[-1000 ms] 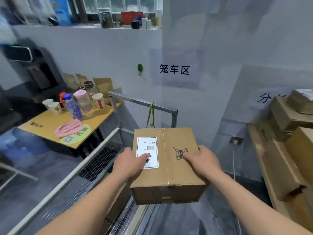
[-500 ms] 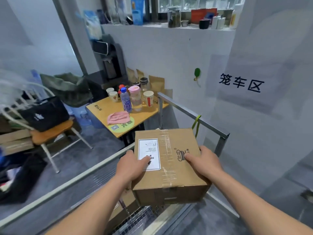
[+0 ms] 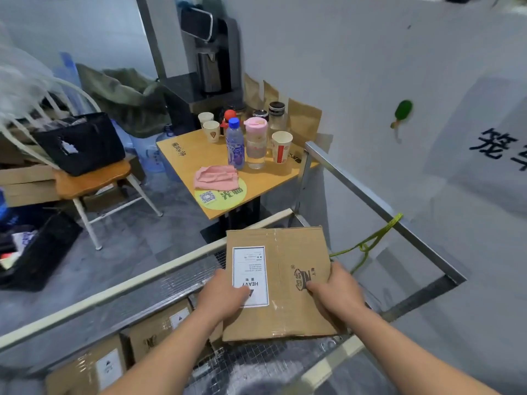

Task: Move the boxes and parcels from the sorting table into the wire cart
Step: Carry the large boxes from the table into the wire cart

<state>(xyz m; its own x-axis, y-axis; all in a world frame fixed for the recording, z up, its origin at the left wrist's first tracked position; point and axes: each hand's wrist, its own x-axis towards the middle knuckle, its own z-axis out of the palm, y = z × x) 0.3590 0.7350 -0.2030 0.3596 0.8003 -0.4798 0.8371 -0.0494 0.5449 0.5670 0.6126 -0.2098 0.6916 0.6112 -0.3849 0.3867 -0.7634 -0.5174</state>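
Both hands, left [image 3: 225, 296] and right [image 3: 335, 292], grip the box [image 3: 288, 283] from either side at lower centre; lower it level into the cart [image 3: 182, 269], beside the boxes below [image 3: 159, 332]

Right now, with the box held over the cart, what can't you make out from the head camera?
- Underside of the brown taped cardboard box: hidden by its own top, so free floor beneath is unknown.
- Wire mesh cart floor: mostly covered by the held box and the stacked labelled cartons.
- Fingers of left hand and right hand: below the box edges.
- Small print on the white label: too small.
- Sorting table: out of frame.
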